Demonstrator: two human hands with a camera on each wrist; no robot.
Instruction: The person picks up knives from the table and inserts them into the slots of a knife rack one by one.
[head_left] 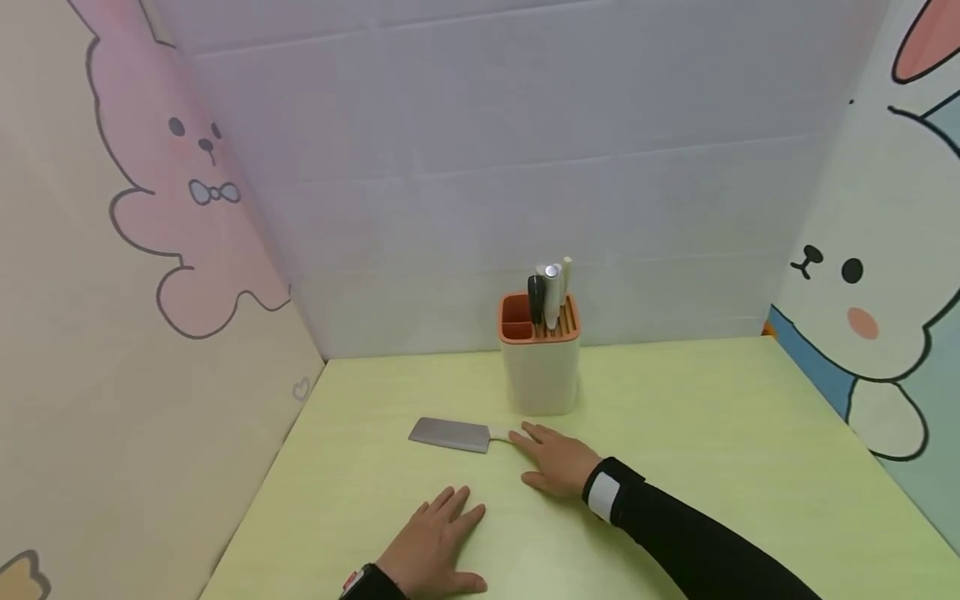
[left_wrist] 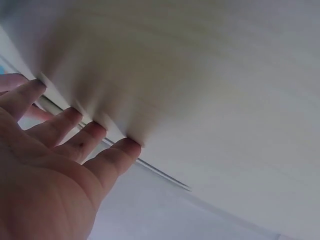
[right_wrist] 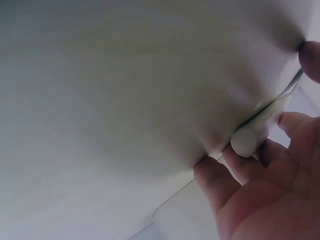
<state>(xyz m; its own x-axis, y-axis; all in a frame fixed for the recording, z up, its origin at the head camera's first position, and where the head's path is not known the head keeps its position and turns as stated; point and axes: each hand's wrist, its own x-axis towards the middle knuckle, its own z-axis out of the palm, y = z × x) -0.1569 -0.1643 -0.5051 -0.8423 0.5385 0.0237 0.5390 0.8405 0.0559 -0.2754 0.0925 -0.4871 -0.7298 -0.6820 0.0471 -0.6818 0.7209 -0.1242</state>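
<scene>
A kitchen cleaver (head_left: 450, 435) lies flat on the table, its grey blade pointing left and its pale handle (right_wrist: 244, 142) toward the right. My right hand (head_left: 558, 460) is over the handle with spread fingers, which hide the handle's end in the head view. In the right wrist view, the handle's rounded end shows among the fingers, and fingertips (right_wrist: 205, 162) meet the tabletop on either side. Nearer to me, my left hand (head_left: 431, 542) rests on the table with fingers spread and nothing in it. The left wrist view shows its fingertips (left_wrist: 131, 145) at the table surface.
A white knife holder (head_left: 542, 375) with an orange top stands behind the cleaver, near the back wall. It holds a black handle (head_left: 536, 298) and several pale ones. Walls with cartoon animals flank the yellow table (head_left: 675, 392) on both sides.
</scene>
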